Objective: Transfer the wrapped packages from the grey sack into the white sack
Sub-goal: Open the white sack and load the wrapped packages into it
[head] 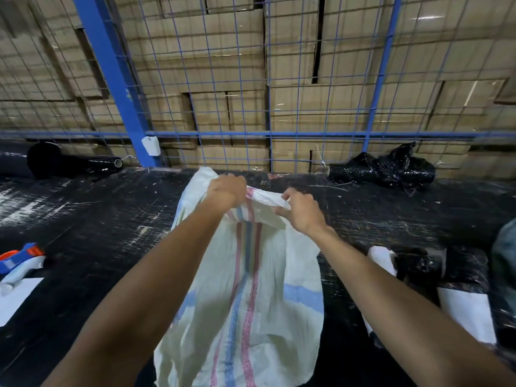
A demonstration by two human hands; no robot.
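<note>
A white woven sack with red and blue stripes lies on the black table, its mouth pointing away from me. My left hand grips the far left part of the sack's mouth in a fist. My right hand pinches the mouth's edge a little to the right, so the fabric is stretched between both hands. At the right edge a piece of grey sack shows. Black-wrapped packages with white labels lie beside it on the table.
A blue and orange tape dispenser and a white sheet lie at the left. Rolls of black film and crumpled black plastic sit at the table's back. A blue wire cage holds cardboard boxes behind.
</note>
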